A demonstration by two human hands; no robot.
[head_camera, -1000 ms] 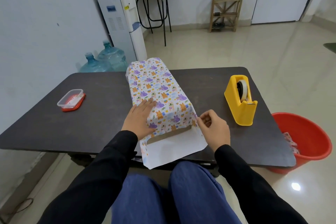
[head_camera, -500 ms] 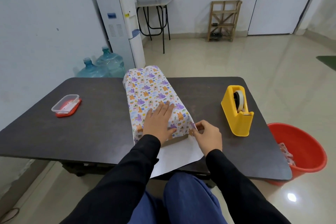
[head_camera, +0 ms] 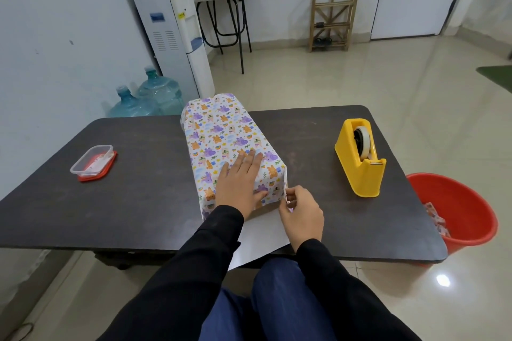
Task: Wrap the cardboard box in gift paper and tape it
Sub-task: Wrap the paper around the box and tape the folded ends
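Observation:
A cardboard box covered in colourful cartoon-print gift paper (head_camera: 221,133) lies lengthwise in the middle of the dark table (head_camera: 144,169). My left hand (head_camera: 239,180) lies flat on the near end of its top, fingers straight. My right hand (head_camera: 302,212) pinches the paper's edge at the box's near right corner. A white flap of the paper (head_camera: 263,238) spreads from the near end toward the table's front edge. The box's near face is hidden by my hands. A yellow tape dispenser (head_camera: 360,158) stands to the right.
A clear plastic container on a red lid (head_camera: 92,162) sits at the table's left. A red bucket (head_camera: 457,213) stands on the floor by the right corner. Behind the table are a water dispenser (head_camera: 171,33) and water jugs (head_camera: 149,94).
My left hand slid from the box's left edge onto the near end of its top. My right hand moved in to the near right corner and folded the paper's side edge upright.

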